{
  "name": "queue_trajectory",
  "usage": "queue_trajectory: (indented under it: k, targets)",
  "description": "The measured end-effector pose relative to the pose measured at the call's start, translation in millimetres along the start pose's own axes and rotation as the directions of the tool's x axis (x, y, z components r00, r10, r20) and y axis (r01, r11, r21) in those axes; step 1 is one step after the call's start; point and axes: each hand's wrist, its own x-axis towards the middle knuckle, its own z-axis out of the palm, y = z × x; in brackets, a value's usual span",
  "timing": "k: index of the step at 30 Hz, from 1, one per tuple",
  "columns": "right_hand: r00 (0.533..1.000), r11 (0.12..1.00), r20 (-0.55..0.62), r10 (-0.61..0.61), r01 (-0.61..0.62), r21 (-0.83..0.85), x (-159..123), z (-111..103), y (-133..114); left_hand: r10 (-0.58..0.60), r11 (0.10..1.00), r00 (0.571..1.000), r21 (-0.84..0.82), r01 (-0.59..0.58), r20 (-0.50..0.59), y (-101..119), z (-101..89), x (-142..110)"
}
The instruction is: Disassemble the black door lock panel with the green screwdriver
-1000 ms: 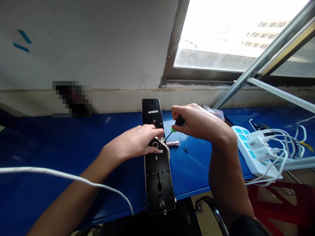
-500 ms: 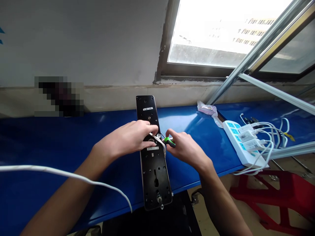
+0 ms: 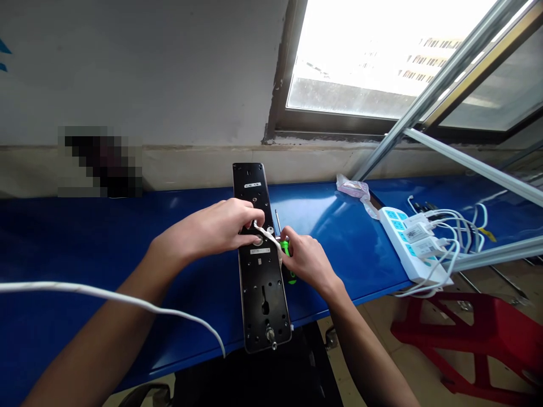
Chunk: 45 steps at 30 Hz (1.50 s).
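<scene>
A long black metal plate with holes, screws and small white labels lies across the blue table's front edge. My left hand rests on its middle, with the curled fingers on one end of a short white cable. The thumb lies apart on the plate, beside a round fitting. From those fingers the cable runs over the plate's right edge to my right hand. My right hand is closed around a green and black screwdriver, its shaft pointing up and away beside the plate. The fingers partly hide its handle.
A white power strip with plugged-in chargers and cables stands at the right. Behind it lies a plastic-wrapped packet. Another white cable crosses my left forearm. A metal frame and a red stool are at the right.
The screwdriver has turned in my right hand, from lying toward the plate to standing along its side. My left hand has shifted slightly up with the cable end. The view has moved a little.
</scene>
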Motion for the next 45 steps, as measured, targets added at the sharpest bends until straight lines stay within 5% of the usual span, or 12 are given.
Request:
queue_trajectory:
  k: [6,11,16,22,28,33,36,39,42,45]
  targets:
    - [0.991,0.990,-0.117,-0.060,0.074,0.117,2.5,-29.1,-0.1,-0.044,0.997,0.999,-0.062,0.042,-0.028,-10.3,-10.4,-6.8]
    - [0.957,0.944,-0.181,-0.226,0.261,0.204,24.2,-56.1,-20.7,-0.106,0.992,0.993,-0.081,0.102,-0.049,-21.5,-16.0,-11.2]
    - [0.925,0.903,-0.150,-0.348,0.374,0.212,61.2,-46.2,-38.2,-0.181,0.980,0.983,-0.091,0.179,-0.013,-25.0,-16.7,-13.1]
    - [0.880,0.857,-0.274,-0.389,0.455,0.244,80.3,-25.7,-37.0,-0.206,0.977,0.978,-0.065,0.205,-0.013,-22.8,-20.5,-16.2]
    - [0.833,0.816,-0.360,-0.419,0.520,0.253,76.0,-31.8,-33.6,-0.267,0.963,0.938,-0.014,0.271,-0.222,-17.2,-23.2,-15.7]
    - [0.762,0.773,-0.485,-0.428,0.587,0.241,69.9,-46.9,-32.7,-0.289,0.955,0.922,-0.007,0.297,-0.257,-18.1,-21.1,-12.7]
    - [0.687,0.740,-0.592,-0.421,0.638,0.213,66.2,-59.5,-30.8,-0.210,0.977,0.915,-0.039,0.210,-0.345,-20.2,-12.3,-5.7]
    - [0.616,0.710,-0.664,-0.424,0.681,0.179,61.1,-75.0,-28.2,-0.018,0.999,0.888,-0.045,-0.003,-0.460,-16.0,0.0,4.3]
    - [0.575,0.692,-0.690,-0.439,0.707,0.148,54.2,-91.3,-23.9,0.189,0.963,0.856,-0.080,-0.257,-0.481,-2.1,12.1,13.9]
    - [0.558,0.685,-0.695,-0.453,0.717,0.130,47.4,-104.8,-15.4,0.237,0.909,0.841,-0.193,-0.368,-0.487,17.1,23.4,23.5]
